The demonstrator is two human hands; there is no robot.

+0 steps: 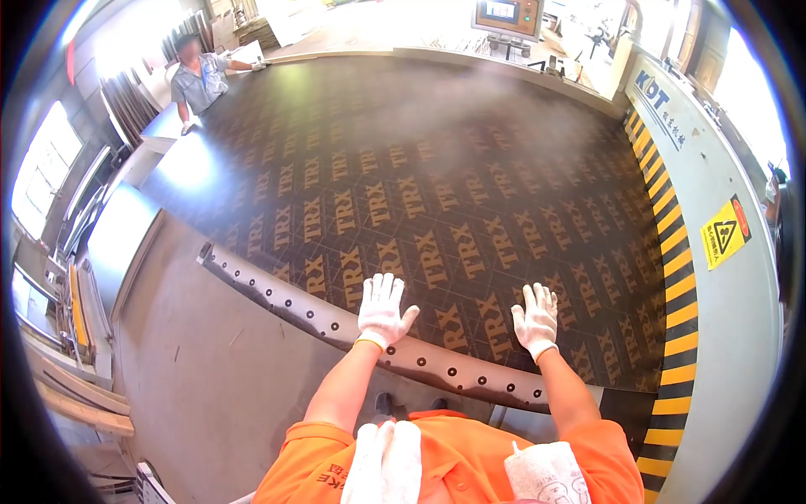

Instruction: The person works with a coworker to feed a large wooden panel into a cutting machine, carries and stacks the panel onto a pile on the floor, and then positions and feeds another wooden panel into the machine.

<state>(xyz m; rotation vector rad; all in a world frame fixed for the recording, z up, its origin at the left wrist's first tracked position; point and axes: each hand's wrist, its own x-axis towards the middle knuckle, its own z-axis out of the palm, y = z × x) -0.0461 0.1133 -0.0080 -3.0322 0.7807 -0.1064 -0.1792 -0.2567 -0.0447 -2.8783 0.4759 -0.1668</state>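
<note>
A large dark panel [420, 185] with "TRX" printed over it in rows of golden-brown letters filled the middle of the frame, lying flat and reaching from the perforated metal bar [407, 354] at lower centre up to the top. The left hand [384, 312], in a white glove, lay palm down over the panel's near edge, just left of centre, its fingers straight and slightly spread and its thumb held wide. The right hand [536, 321], gloved likewise, lay palm down over the panel right of centre, fingers extended and thumb apart. Whether either palm pressed on the panel could not be told. Along the right of the frame ran a grey machine body [714, 315] marked "KDT", with black-and-yellow hazard stripes [674, 277] beside the panel and a yellow warning label [724, 233]. A control box [506, 17] with a lit screen stood at the top, right of centre. At upper left a co-worker [200, 84] in a grey shirt stood by the panel's far corner, arms apart. An orange shirt [453, 458] filled the bottom centre; bare floor [201, 336] showed at lower left.
</note>
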